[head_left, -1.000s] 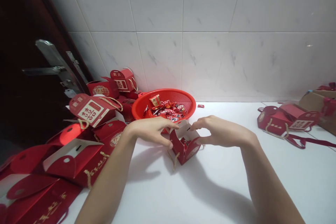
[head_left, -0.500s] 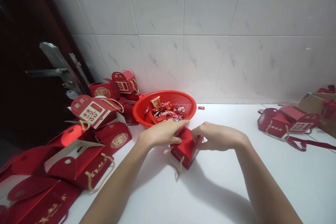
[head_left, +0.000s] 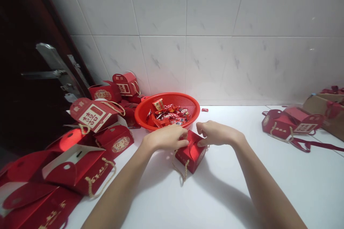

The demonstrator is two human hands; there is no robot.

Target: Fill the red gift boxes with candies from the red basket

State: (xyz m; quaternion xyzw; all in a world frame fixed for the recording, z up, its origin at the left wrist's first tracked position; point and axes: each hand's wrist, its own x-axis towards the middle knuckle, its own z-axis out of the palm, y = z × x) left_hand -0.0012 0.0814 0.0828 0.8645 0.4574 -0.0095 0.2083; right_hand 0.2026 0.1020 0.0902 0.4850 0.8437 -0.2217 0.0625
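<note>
A small red candy box (head_left: 190, 156) with a twisted rope handle sits on the white tabletop in front of me. Its top flaps lie folded inward, meeting near the middle. My left hand (head_left: 170, 137) is closed at the box's left top edge, thumb on the flap. From the right, my right hand (head_left: 218, 134) has its fingers curled, with the thumb pressing the right flap down. Just behind the box stands a red plastic basket (head_left: 140, 115) holding wrapped candies (head_left: 172, 114).
Several red boxes, some with lids up, are piled on the left, including a near open one (head_left: 77, 170). A dark door with a metal handle (head_left: 51, 74) stands beyond them. At right are a ribboned red box (head_left: 282, 125) and a cardboard carton (head_left: 317, 109). One wrapped candy (head_left: 205, 110) lies near the tiled wall.
The right flap, which stood up in my right hand, is now folded down onto the box top. My right hand has shifted slightly, its thumb now on the flap; my left hand stays beside it.
</note>
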